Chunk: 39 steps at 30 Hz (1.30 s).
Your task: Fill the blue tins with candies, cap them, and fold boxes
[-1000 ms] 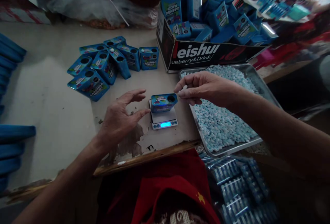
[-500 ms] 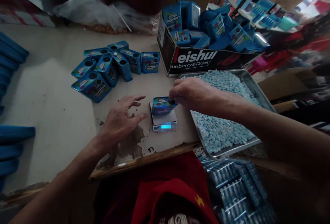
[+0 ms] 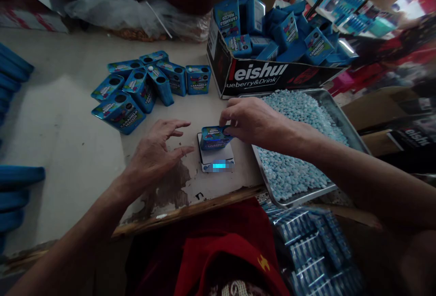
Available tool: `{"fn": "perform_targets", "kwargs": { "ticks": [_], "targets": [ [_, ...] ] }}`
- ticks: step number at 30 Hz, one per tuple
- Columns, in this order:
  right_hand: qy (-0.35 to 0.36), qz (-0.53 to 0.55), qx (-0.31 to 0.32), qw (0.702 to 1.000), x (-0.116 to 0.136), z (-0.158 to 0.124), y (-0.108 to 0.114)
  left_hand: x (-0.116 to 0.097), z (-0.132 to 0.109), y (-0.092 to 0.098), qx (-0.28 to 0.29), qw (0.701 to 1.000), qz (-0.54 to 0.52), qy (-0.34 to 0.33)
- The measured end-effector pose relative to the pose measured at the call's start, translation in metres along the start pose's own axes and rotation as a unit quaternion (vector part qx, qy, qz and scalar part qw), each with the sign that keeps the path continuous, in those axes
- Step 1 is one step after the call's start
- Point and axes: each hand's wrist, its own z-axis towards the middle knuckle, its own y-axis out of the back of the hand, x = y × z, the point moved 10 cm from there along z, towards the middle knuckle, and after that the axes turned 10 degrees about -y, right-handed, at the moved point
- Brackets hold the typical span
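Blue, printed and glossy, one block-shaped tin stands on one small flat scale with a pale plate and a lit display too blurred to read. Taking the scale as the clock's centre, the right hand comes in from between one and two o'clock, its thumb and fingers drawn close together at the tin's round hole; whether they hold anything I cannot tell. At nine o'clock the left hand is bare and wide open, thumb and fingers curved apart, near the tin without touching it. Eight more tins are grouped at ten o'clock, smooth-sided with dark round holes on top. One black cardboard carton at one o'clock is heaped with similar blue tins, too overlapped to count. At three o'clock lies one shiny metal tray, rectangular, spread with pebbly white and pale-blue pellets beyond counting. Beneath everything, the pale tabletop has flaking patches and a rough wooden edge.
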Motion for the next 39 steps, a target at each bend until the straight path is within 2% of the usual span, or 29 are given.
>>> {"fn": "perform_targets", "kwargs": {
  "ticks": [2, 5, 7, 9, 11, 13, 17, 19, 21, 22, 24, 26, 28, 32, 33, 35, 37, 39],
  "targets": [
    [-0.015, 0.043, -0.032, 0.998, -0.011, -0.008, 0.014, -0.002, -0.001, 0.003, 0.0, 1.0, 0.002, 0.002],
    [-0.1, 0.032, -0.065, 0.992, -0.059, -0.033, 0.022, 0.0, -0.003, 0.012, -0.003, 1.0, 0.014, -0.003],
    [-0.175, -0.019, -0.015, 0.984, -0.102, -0.057, 0.002, 0.005, -0.005, 0.018, -0.005, 1.0, 0.028, -0.002],
    [-0.206, -0.059, 0.068, 0.974, -0.133, -0.083, -0.034, 0.01, -0.006, 0.021, -0.005, 0.999, 0.038, 0.01],
    [-0.19, -0.087, 0.106, 0.972, -0.145, -0.103, -0.064, 0.01, -0.004, 0.019, 0.0, 0.999, 0.046, 0.021],
    [-0.175, -0.116, 0.099, 0.973, -0.147, -0.111, -0.081, 0.001, 0.0, 0.013, 0.005, 0.998, 0.053, 0.014],
    [-0.193, -0.122, 0.079, 0.97, -0.156, -0.104, -0.084, -0.025, 0.008, 0.009, -0.007, 0.996, 0.084, -0.025],
    [-0.224, -0.073, 0.057, 0.97, -0.172, -0.099, -0.075, -0.031, 0.008, 0.016, -0.024, 0.992, 0.114, -0.039],
    [-0.272, 0.039, 0.015, 0.961, -0.193, -0.101, -0.063, -0.027, 0.005, 0.025, -0.032, 0.99, 0.133, -0.031],
    [-0.296, 0.121, -0.005, 0.947, -0.203, -0.105, -0.06, -0.022, 0.003, 0.028, -0.032, 0.99, 0.136, -0.018],
    [-0.329, 0.304, -0.018, 0.894, -0.217, -0.113, -0.063, -0.011, -0.002, 0.032, -0.03, 0.991, 0.13, 0.013],
    [-0.338, 0.45, -0.003, 0.827, -0.217, -0.119, -0.072, -0.004, -0.004, 0.03, -0.026, 0.993, 0.114, 0.035],
    [-0.333, 0.537, 0.006, 0.775, -0.211, -0.122, -0.077, -0.003, -0.003, 0.022, -0.019, 0.994, 0.096, 0.041],
    [-0.315, 0.629, 0.002, 0.711, -0.197, -0.117, -0.076, -0.012, 0.007, 0.002, 0.015, 0.997, 0.065, 0.038],
    [-0.306, 0.64, 0.006, 0.705, -0.192, -0.114, -0.075, -0.014, 0.01, -0.002, 0.022, 0.998, 0.057, 0.033],
    [-0.286, 0.641, 0.022, 0.712, -0.178, -0.104, -0.07, -0.016, 0.013, -0.005, 0.032, 0.998, 0.043, 0.021],
    [-0.258, 0.621, 0.044, 0.739, -0.158, -0.089, -0.063, -0.014, 0.013, -0.006, 0.041, 0.998, 0.036, 0.018],
    [-0.223, 0.58, 0.07, 0.78, -0.133, -0.072, -0.054, -0.008, 0.011, -0.006, 0.047, 0.998, 0.038, 0.024]
  ]
}}
